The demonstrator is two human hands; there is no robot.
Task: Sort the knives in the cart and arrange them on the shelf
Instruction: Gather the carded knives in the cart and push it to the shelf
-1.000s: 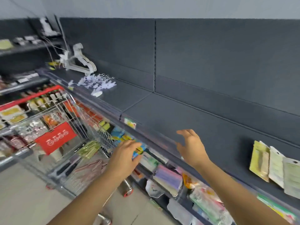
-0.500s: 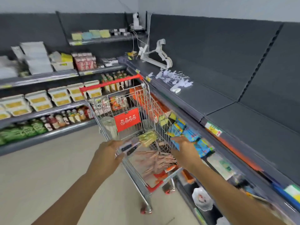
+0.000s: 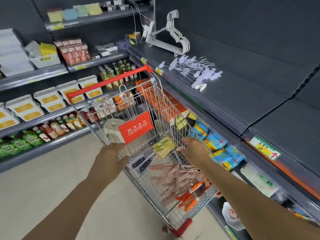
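A wire shopping cart (image 3: pixel 155 108) with a red handle stands in front of me beside the dark shelf (image 3: pixel 242 94). Inside it lie yellow-green knife packs (image 3: pixel 163 146), black-handled knives (image 3: pixel 141 163), a pile of pink knives (image 3: pixel 174 181) and orange-handled knives (image 3: pixel 188 196). My left hand (image 3: pixel 112 155) hovers over the cart's left rim, fingers spread, holding nothing. My right hand (image 3: pixel 195 148) reaches into the cart beside the yellow-green packs, fingers apart and empty.
White hangers (image 3: pixel 174 35) and loose clear clips (image 3: pixel 195 68) lie on the dark shelf. Blue and yellow packets (image 3: pixel 213 142) fill the lower shelf right of the cart. Stocked shelves of bottles and white tubs (image 3: pixel 48 101) line the left wall across a beige floor.
My view swung left from the shelf to the cart. Both hands moved away from the shelf edge and down over the cart, the right one now reaching inside it.
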